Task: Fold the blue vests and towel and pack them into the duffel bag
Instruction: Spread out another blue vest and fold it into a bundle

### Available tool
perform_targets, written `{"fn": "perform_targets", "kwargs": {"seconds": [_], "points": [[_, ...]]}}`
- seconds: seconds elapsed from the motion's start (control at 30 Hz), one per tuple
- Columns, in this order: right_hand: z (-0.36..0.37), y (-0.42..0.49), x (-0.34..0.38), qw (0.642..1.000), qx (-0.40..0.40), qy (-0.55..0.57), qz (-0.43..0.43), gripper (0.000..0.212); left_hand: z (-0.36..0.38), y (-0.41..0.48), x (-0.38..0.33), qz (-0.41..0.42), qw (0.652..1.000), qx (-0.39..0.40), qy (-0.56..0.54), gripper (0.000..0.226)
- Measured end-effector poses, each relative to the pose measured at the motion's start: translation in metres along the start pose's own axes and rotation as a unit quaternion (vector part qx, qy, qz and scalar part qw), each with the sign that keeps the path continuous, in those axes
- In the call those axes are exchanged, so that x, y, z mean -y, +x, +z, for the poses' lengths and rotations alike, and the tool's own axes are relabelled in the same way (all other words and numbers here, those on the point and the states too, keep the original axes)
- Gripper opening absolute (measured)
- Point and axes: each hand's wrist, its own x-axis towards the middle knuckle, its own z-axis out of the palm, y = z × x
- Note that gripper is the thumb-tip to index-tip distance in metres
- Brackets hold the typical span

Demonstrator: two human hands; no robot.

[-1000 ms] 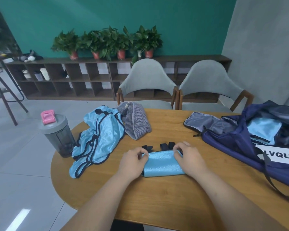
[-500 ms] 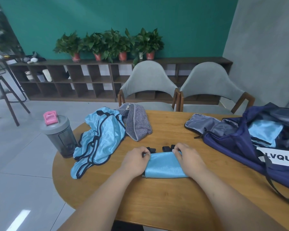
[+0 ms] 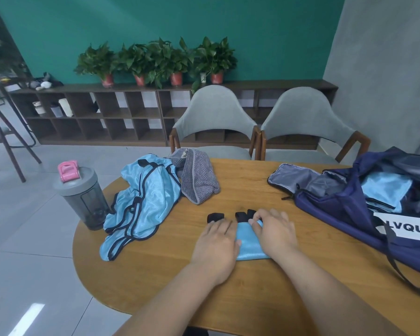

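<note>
Left hand (image 3: 215, 243), right hand (image 3: 275, 232), head view: palms down on folded blue vest (image 3: 249, 246), fingers spread, gripping nothing, likely pressing creases flat. Unfolded blue vest (image 3: 143, 202) and striped towel (image 3: 197, 180) wait far left on round table (image 3: 155, 275). Duffel bag (image 3: 344, 209) gapes open at right for loading, packed vest (image 3: 386, 190) inside.

Light blue vests (image 3: 144, 202) with black trim, grey striped towel (image 3: 198, 180), navy duffel bag (image 3: 344, 209), pink-capped grey bottle (image 3: 83, 195).

One head-worn wide-angle camera looks forward and down across the wooden table (image 3: 155, 275) toward the teal wall (image 3: 252, 32). The left hand (image 3: 215, 243) and right hand (image 3: 274, 231) lie close below.
</note>
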Motion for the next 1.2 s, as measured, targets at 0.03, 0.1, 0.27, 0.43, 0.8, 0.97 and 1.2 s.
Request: {"fn": "perform_targets", "kwargs": {"seconds": [0.03, 0.1, 0.27, 0.43, 0.8, 0.97, 1.2], "points": [[0.004, -0.003, -0.002, 1.000, -0.014, -0.002, 0.002, 0.017, 0.004, -0.003, 0.004, -0.019, 1.000, 0.019, -0.007, 0.060], [0.010, -0.007, -0.004, 0.999, -0.034, -0.002, 0.011, 0.019, 0.006, -0.007, 0.009, -0.035, 0.999, 0.032, -0.016, 0.066], [0.003, -0.015, 0.005, 0.987, -0.115, -0.091, -0.069, 0.027, 0.002, -0.002, 0.007, -0.045, 0.997, 0.067, -0.006, 0.069], [0.012, -0.041, 0.010, 0.979, 0.010, -0.062, -0.192, 0.056, 0.008, -0.004, 0.016, -0.026, 0.995, 0.069, -0.062, 0.070], [0.003, -0.038, -0.003, 0.983, 0.123, -0.054, -0.126, 0.074, 0.007, -0.002, 0.038, 0.001, 0.995, 0.104, -0.002, 0.080], [0.001, -0.038, -0.001, 0.984, 0.139, -0.042, -0.105, 0.074, 0.009, -0.001, 0.038, 0.006, 0.996, 0.083, -0.020, 0.080], [-0.013, -0.018, 0.004, 0.980, 0.124, -0.025, -0.153, 0.066, 0.011, -0.008, 0.040, -0.011, 0.997, 0.008, -0.082, 0.079]]}}
